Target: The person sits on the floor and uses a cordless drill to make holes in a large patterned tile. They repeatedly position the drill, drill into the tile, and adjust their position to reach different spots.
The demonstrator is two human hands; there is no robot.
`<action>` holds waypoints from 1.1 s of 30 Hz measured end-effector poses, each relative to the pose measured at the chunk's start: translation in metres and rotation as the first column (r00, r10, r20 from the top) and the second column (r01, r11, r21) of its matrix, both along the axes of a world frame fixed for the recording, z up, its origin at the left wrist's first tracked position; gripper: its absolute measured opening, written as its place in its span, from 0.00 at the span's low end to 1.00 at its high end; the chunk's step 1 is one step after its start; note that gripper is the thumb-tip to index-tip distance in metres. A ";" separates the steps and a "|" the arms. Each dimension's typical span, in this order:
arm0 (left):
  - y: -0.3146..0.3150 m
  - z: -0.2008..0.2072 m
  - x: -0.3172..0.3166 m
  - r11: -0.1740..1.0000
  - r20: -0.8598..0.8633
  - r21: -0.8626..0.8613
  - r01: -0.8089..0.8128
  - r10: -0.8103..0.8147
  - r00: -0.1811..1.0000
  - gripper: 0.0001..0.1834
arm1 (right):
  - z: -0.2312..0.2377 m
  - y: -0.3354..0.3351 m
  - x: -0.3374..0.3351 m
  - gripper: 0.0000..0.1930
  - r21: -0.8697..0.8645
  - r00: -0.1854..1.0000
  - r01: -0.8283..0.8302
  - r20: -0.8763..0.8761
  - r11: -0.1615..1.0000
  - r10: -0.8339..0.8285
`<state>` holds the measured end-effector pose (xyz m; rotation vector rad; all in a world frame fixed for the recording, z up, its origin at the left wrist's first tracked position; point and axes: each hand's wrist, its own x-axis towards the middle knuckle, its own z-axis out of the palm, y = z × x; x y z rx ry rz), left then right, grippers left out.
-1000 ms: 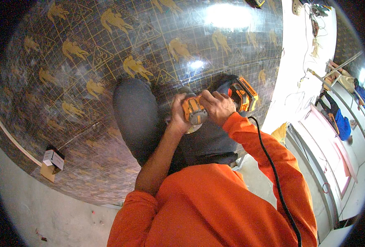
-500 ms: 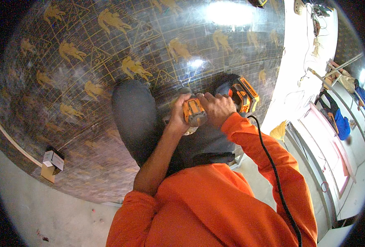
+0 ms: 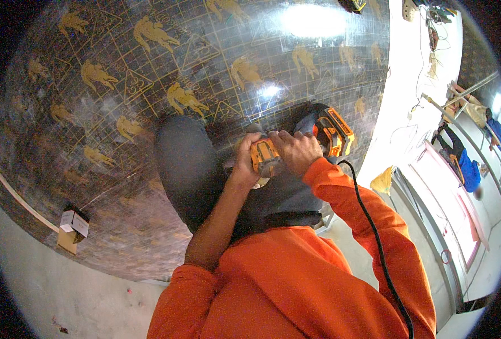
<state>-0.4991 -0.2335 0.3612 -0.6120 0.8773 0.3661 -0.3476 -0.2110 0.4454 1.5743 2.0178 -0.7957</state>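
Both my hands hold an orange-and-black cordless drill [image 3: 264,157] in front of my lap. My left hand [image 3: 243,158] is wrapped around the left side of its body, thumb toward the grey front end. My right hand [image 3: 298,151] closes over the handle from the right, hiding most of it. Beyond that hand, on the right, the chunky orange-and-black battery pack [image 3: 336,133] sticks out. The drill's rear end points back at me. Whatever its tip touches is out of sight behind the hands.
Dark film-faced boards [image 3: 115,135] with yellow printed figures spread under and around my dark-trousered knees. A small box [image 3: 74,221] lies at the lower left. A black cord [image 3: 369,226] runs along my right sleeve. At far right are metal rails [image 3: 468,96] and a blue-clothed person [image 3: 471,172].
The drill and both hands stay nearly in place, with only a slight shift. My view has moved a little.
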 end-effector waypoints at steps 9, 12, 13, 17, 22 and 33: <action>0.002 -0.014 0.002 0.995 0.044 -0.099 0.009 -0.005 0.999 0.17 | 0.001 0.006 -0.002 0.20 -0.097 0.999 0.040 0.023 0.994 -0.038; 0.008 -0.005 0.001 0.998 0.056 -0.066 0.009 -0.006 0.998 0.17 | 0.002 0.008 -0.003 0.19 -0.091 0.999 0.007 0.045 0.996 -0.003; 0.010 -0.004 0.000 0.999 0.077 -0.025 -0.026 0.028 0.997 0.16 | 0.003 0.008 -0.003 0.19 -0.080 0.999 0.010 0.040 0.997 -0.007; 0.007 -0.009 0.000 0.996 0.036 -0.089 0.018 -0.014 0.999 0.16 | 0.004 0.008 -0.003 0.20 -0.083 1.000 0.011 0.029 0.996 -0.009; -0.006 -0.024 0.004 0.999 0.004 -0.035 0.019 -0.018 1.000 0.16 | 0.001 0.008 0.000 0.20 -0.122 1.000 0.015 0.020 0.992 -0.013; -0.002 -0.008 0.000 0.998 0.174 -0.060 -0.012 0.023 0.985 0.18 | 0.004 -0.001 0.000 0.24 -0.119 1.000 -0.024 -0.008 0.993 0.023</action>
